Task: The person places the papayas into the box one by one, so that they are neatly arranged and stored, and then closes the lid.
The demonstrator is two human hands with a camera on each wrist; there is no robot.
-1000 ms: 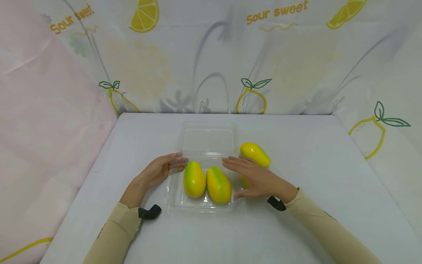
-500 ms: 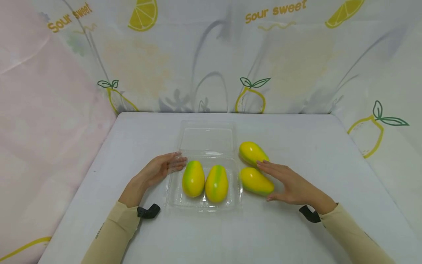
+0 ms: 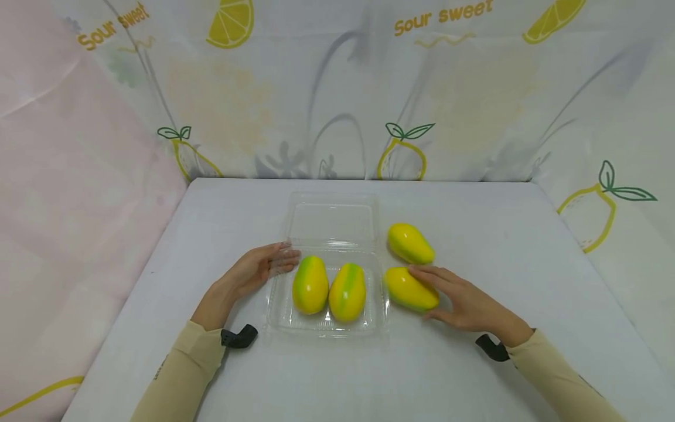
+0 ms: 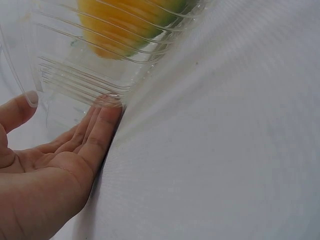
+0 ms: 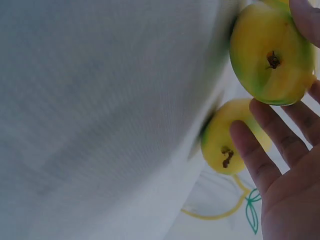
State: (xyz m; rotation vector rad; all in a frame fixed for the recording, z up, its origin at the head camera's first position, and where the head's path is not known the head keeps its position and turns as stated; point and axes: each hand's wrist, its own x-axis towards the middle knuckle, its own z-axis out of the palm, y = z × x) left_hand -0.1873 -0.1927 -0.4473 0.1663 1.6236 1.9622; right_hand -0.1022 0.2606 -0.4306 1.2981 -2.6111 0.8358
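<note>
A clear plastic clamshell box (image 3: 321, 327) lies with its lid (image 3: 334, 224) folded back. Inside it two yellow-green papayas, the left papaya (image 3: 310, 285) and the right papaya (image 3: 347, 293), sit side by side. My left hand (image 3: 259, 269) rests against the box's left side, its fingertips touching the ribbed wall (image 4: 85, 82) in the left wrist view. Right of the box lie two more, the near papaya (image 3: 410, 291) and the far papaya (image 3: 411, 244). My right hand (image 3: 466, 299) reaches around the near papaya, thumb on one side and fairly straight fingers on the other.
A white-covered table (image 3: 316, 387) bears everything. Behind it hangs a lemon-print cloth (image 3: 474, 105), and a pink cloth (image 3: 89, 205) hangs at the left. Each wrist wears a black device, such as the right one (image 3: 493, 349).
My right hand left the right papaya in the box and moved right to the near papaya outside, lowering around it. The far papaya shifted slightly away. My left hand stayed put.
</note>
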